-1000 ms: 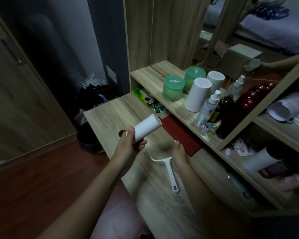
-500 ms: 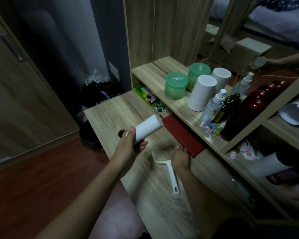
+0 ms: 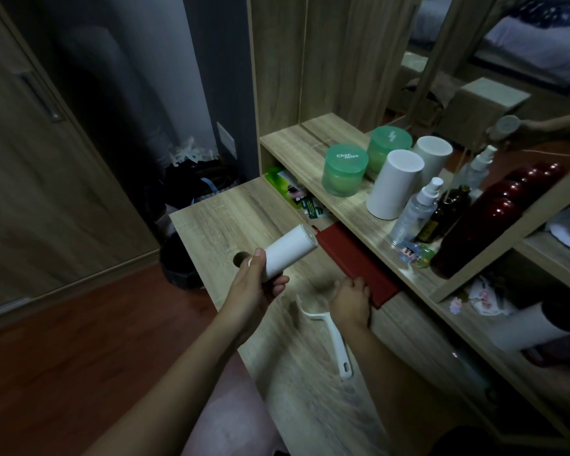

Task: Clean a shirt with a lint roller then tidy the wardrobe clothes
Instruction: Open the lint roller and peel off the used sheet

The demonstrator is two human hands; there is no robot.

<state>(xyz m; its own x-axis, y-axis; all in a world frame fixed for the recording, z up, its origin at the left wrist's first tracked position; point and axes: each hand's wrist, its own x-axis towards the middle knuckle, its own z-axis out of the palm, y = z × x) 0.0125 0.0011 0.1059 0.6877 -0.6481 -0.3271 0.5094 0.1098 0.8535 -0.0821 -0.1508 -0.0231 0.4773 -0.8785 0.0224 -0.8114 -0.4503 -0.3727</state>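
My left hand (image 3: 255,291) is shut around a white lint roll (image 3: 290,251), held tilted above the wooden desk (image 3: 218,222). The white roller handle (image 3: 334,340) lies flat on the desk, separate from the roll. My right hand (image 3: 351,299) sits just above that handle, fingers resting on the near edge of a dark red flat case (image 3: 356,261) that pokes out from under the shelf. No shirt or wardrobe clothes are in view.
On the shelf (image 3: 297,143) stand two green jars (image 3: 344,172), white cylinders (image 3: 394,184), a spray bottle (image 3: 415,210), a brown bottle (image 3: 446,213) and a dark red vessel (image 3: 477,235). A black bin (image 3: 181,268) sits left of the desk. A mirror is behind the shelf.
My right hand moved off the roller handle and up to the red case's edge. The left hand kept hold of the roll, nearly still.
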